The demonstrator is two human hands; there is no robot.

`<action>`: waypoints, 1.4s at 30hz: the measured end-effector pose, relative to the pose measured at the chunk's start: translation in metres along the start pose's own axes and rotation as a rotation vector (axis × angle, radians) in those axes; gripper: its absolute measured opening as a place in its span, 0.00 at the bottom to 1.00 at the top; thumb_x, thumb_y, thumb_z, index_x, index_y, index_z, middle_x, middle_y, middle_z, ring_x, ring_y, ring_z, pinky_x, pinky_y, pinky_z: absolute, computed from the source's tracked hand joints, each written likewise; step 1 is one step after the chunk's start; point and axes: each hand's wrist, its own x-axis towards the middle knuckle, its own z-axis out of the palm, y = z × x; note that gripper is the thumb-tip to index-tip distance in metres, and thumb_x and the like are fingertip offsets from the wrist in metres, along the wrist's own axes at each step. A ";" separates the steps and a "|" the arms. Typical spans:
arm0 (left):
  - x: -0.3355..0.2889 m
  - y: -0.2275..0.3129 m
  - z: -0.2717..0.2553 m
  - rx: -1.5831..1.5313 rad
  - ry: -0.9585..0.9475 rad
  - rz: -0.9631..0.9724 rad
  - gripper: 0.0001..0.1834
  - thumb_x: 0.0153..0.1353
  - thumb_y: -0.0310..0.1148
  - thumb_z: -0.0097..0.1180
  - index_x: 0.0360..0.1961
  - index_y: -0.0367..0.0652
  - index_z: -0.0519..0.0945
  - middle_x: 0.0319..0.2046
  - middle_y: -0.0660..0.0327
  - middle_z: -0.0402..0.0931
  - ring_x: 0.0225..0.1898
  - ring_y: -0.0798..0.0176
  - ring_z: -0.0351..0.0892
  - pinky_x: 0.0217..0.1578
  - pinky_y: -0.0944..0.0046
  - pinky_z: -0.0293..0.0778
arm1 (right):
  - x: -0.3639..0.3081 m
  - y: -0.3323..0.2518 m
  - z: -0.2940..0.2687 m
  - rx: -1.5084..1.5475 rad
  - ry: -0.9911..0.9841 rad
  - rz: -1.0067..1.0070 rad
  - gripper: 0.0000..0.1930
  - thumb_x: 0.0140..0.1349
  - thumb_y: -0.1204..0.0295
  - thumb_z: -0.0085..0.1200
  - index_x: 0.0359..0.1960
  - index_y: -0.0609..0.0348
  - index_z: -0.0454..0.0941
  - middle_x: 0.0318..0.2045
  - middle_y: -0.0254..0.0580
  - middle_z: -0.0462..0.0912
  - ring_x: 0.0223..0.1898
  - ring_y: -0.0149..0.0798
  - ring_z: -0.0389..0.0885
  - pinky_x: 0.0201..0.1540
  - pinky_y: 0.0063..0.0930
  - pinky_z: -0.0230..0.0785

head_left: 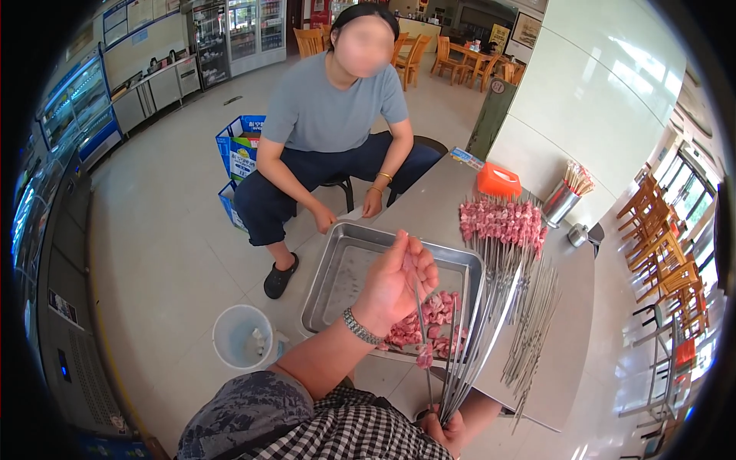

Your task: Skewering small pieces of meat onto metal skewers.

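My left hand (400, 280), with a metal watch on its wrist, is raised over the tray, its fingers closed around a piece of raw meat (409, 263) at the tip of a metal skewer. Lower on that skewer sits another meat piece (425, 356). Near my lap, my right hand (445, 431) grips the lower ends of a fanned bundle of metal skewers (457, 383). Beneath my left hand, a metal tray (322, 295) holds a heap of cut raw meat (438, 308); my wrist and forearm cover part of it.
Right of the tray, loaded meat skewers (502, 224) and bare skewers (533, 330) lie on the grey table (563, 322). Behind them are an orange-red box (498, 181) and a metal cup of sticks (563, 203). A person (337, 115) sits opposite. A white bucket (242, 337) stands on the floor.
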 end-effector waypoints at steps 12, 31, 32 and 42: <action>-0.009 -0.016 0.012 0.270 0.027 0.052 0.21 0.67 0.52 0.36 0.26 0.47 0.65 0.18 0.63 0.65 0.21 0.62 0.70 0.27 0.63 0.68 | 0.001 -0.009 0.002 -0.009 0.028 0.053 0.12 0.60 0.79 0.49 0.45 0.62 0.75 0.23 0.29 0.74 0.22 0.24 0.66 0.24 0.18 0.60; -0.019 -0.035 0.015 0.665 -0.029 0.186 0.18 0.69 0.43 0.33 0.24 0.46 0.60 0.15 0.65 0.57 0.13 0.71 0.53 0.13 0.72 0.54 | -0.001 0.003 0.004 0.085 0.010 -0.012 0.12 0.61 0.81 0.47 0.47 0.61 0.73 0.23 0.29 0.72 0.22 0.23 0.66 0.25 0.17 0.59; -0.019 -0.037 0.015 0.661 -0.004 0.192 0.18 0.69 0.43 0.33 0.24 0.46 0.60 0.14 0.65 0.57 0.13 0.71 0.54 0.13 0.72 0.54 | -0.001 0.004 0.003 0.085 0.010 -0.013 0.12 0.61 0.81 0.47 0.47 0.61 0.73 0.23 0.29 0.72 0.22 0.23 0.66 0.25 0.17 0.59; -0.018 -0.048 0.011 0.696 0.044 0.183 0.20 0.69 0.45 0.31 0.22 0.46 0.59 0.13 0.65 0.58 0.12 0.69 0.60 0.13 0.71 0.56 | 0.002 0.016 0.007 0.072 0.084 -0.052 0.13 0.61 0.82 0.46 0.48 0.61 0.72 0.22 0.30 0.72 0.22 0.22 0.65 0.25 0.17 0.59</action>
